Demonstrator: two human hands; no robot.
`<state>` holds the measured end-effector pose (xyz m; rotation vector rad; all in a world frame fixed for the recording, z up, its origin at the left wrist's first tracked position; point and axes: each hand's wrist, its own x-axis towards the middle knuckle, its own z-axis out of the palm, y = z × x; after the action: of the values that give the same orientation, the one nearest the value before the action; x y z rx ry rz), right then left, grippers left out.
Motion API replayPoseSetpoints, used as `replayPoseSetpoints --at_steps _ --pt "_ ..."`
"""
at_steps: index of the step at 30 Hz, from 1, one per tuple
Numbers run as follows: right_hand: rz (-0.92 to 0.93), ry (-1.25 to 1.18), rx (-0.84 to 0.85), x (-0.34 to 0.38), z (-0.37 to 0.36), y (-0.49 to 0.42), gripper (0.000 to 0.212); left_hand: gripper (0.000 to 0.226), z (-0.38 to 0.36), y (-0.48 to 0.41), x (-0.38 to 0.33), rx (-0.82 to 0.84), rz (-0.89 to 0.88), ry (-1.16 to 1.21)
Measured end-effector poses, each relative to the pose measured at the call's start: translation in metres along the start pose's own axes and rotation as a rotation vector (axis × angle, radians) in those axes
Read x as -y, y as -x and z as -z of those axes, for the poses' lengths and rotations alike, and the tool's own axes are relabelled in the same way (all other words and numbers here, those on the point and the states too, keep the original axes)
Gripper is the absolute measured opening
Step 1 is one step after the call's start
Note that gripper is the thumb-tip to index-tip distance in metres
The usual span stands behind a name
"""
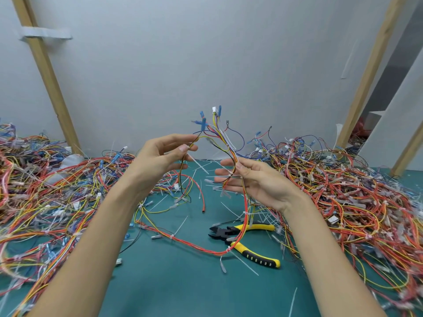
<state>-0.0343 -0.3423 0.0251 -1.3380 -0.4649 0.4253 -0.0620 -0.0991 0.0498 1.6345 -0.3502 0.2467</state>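
A grey wall (pixel 206 53) is recorded across the 12 o'clock side, with wooden posts at 10 o'clock (pixel 45 72) and 2 o'clock (pixel 370 65). A green mat (pixel 183 287) is observed over the worktop. Tangled wire piles are noted on it at 9 o'clock (pixel 45 191) and 3 o'clock (pixel 354 191), mostly red, orange and yellow, with white and blue connectors mixed in.

A wire harness (pixel 225 143) is held up above the middle of the mat, between the two hands. Its blue and white connectors are fanned out towards 12 o'clock, and its red-orange tail is trailed down towards 6 o'clock, where it is looped over the mat and crosses the cutters.

The left hand (pixel 164 156) is raised at 11 o'clock of the mat's centre. Its fingers are loosely curled, and a white cable tie (pixel 199 163) is pinched between thumb and forefinger beside the harness's left branch. Whether wires are also caught in that pinch cannot be told.

The right hand (pixel 249 179) is placed at 1 o'clock. Its fingers are nearly straight, and the harness bundle is pressed against them by the thumb.

Yellow-handled cutters (pixel 247 239) are found lying on the mat at 5 o'clock, jaws parted and pointed towards 9 o'clock.
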Motion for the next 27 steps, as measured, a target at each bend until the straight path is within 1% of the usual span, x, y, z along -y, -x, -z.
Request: replayPoseSetpoints --at_steps 5,9,12,13,15,17,18,20,21,22,24,27 --pt "0.013 -0.024 -0.007 -0.001 0.001 -0.001 0.03 0.024 0.0 0.0 0.0 0.008 -0.004 0.003" --pt "0.008 -0.043 -0.014 -0.002 0.001 -0.002 0.035 0.024 -0.002 0.0 0.0 0.021 0.005 0.005" --pt "0.012 -0.093 -0.005 -0.002 0.0 -0.002 0.034 0.024 0.0 0.0 0.001 0.039 0.031 0.002" --pt "0.018 -0.125 -0.008 -0.001 0.0 -0.003 0.034 0.024 0.001 0.0 0.002 0.045 0.044 -0.023" --pt "0.036 -0.202 -0.024 0.001 0.0 -0.003 0.034 0.025 0.003 -0.001 0.007 0.064 0.086 -0.15" --pt "0.056 -0.255 -0.042 0.003 0.0 -0.004 0.033 0.024 0.003 -0.002 0.013 0.133 0.177 -0.327" --pt "0.064 -0.272 -0.051 0.004 0.0 -0.004 0.032 0.024 0.001 -0.002 0.017 0.199 0.233 -0.409" --pt "0.076 -0.315 -0.071 0.005 0.0 -0.004 0.032 0.027 -0.01 0.0 0.025 0.381 0.323 -0.53" --pt "0.083 -0.343 -0.082 0.005 0.0 -0.004 0.031 0.03 -0.019 0.002 0.028 0.473 0.349 -0.555" --pt "0.089 -0.372 -0.09 0.005 0.0 -0.004 0.03 0.032 -0.029 0.006 0.032 0.555 0.359 -0.544" --pt "0.099 -0.429 -0.1 0.005 0.0 -0.005 0.027 0.037 -0.049 0.013 0.038 0.668 0.341 -0.406" --pt "0.1 -0.493 -0.119 0.004 0.0 -0.005 0.026 0.036 -0.076 0.022 0.042 0.693 0.312 -0.11"
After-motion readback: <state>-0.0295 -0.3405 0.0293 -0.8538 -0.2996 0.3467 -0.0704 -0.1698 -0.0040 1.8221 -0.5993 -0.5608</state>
